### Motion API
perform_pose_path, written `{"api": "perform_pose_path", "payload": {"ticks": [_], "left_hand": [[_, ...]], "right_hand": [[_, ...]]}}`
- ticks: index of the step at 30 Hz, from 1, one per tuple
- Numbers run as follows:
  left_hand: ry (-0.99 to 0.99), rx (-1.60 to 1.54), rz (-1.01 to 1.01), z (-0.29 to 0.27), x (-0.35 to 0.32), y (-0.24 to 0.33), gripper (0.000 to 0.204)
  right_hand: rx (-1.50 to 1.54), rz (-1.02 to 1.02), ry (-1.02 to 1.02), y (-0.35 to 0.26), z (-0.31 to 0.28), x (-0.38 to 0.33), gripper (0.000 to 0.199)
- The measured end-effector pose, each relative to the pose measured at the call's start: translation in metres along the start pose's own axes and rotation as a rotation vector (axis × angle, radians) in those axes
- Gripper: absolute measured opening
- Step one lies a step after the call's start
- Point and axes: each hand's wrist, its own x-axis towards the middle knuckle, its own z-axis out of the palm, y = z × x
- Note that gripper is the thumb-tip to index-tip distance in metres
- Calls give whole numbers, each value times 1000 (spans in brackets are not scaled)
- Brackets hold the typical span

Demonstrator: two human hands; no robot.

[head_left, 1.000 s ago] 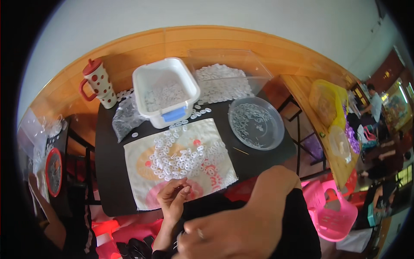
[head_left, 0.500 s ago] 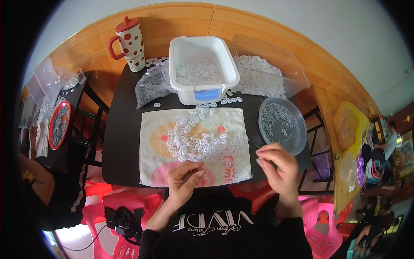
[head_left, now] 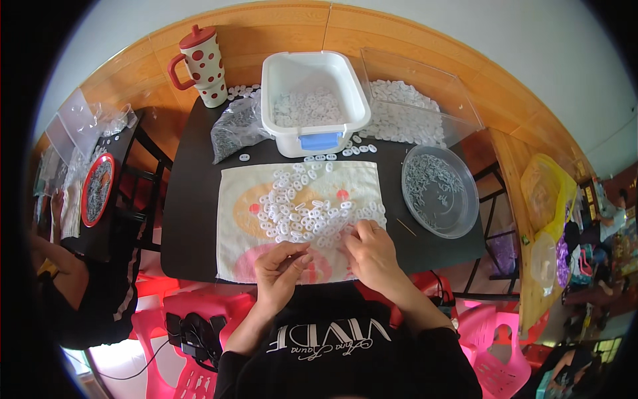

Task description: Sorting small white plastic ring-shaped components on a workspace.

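On a cream towel (head_left: 232,193) with pink and orange print lies a heap of small white oval plastic pieces with holes (head_left: 292,216). At the towel's front edge my left hand (head_left: 282,269) is closed, thumb against fingers; whatever sits in the pinch is too small to make out. My right hand (head_left: 372,253) reaches down at the right side of the heap, its fingers drawn together and their tips partly hidden among the pieces. A thin stick (head_left: 407,227) lies on the black table, right of the towel. Beyond it stands a round clear tub (head_left: 465,223) of small grey metal-looking parts.
A white bin (head_left: 316,136) with a blue latch holds more white pieces behind the towel. Left of it are a bag of grey parts (head_left: 236,130) and a spotted tumbler (head_left: 205,70). A tipped clear box (head_left: 458,100) spills pieces at right. Another person's arm (head_left: 63,269) shows at left.
My right hand has moved left, from beside the tub to the heap. The thin stick that was at its fingertips now lies on the table. My left hand has barely moved.
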Motion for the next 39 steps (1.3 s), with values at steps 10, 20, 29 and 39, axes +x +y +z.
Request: {"api": "perform_pose_path", "payload": {"ticks": [10,20,29,39], "left_hand": [[-152,-91,-120,9,4,-1,18],[-296,-527,-254,4,13,-16,21],[-126,-430,-121,1,10,-17,13],[-127,-329,-59,14,8,-16,10]], "right_hand": [[756,-54,157,-12,-8,-4,20],[637,-207,252,-22,-6,-4,19],[96,379,257,131,-85,-35,11],[-367,344,-264,142,-80,-20,16]]}}
